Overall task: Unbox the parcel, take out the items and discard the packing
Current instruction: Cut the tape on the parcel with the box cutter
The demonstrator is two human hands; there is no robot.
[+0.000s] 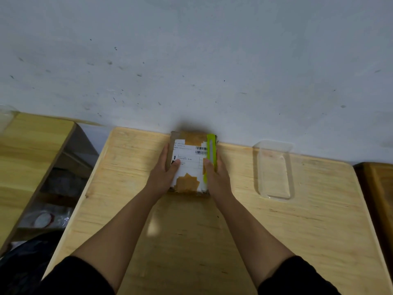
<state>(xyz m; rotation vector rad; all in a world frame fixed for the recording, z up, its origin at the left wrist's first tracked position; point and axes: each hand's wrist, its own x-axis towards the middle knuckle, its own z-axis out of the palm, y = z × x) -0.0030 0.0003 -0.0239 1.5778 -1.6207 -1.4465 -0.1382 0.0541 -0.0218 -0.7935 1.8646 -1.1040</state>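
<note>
Under both hands [168, 165] the parcel [189, 165] sits (label print illegible).

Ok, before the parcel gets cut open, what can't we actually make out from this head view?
- Parcel: its sides are hidden by the two hands; contents unseen, it is shut and taped.
- Shipping label: print and barcodes too small and blurred to read.
- Green tool: lower end covered by the right hand; no blade visible.
- Left hand: fingers hidden behind the parcel's left side.
- Clutter at lower left: dim, partly cut off by the neighbouring table.
</note>
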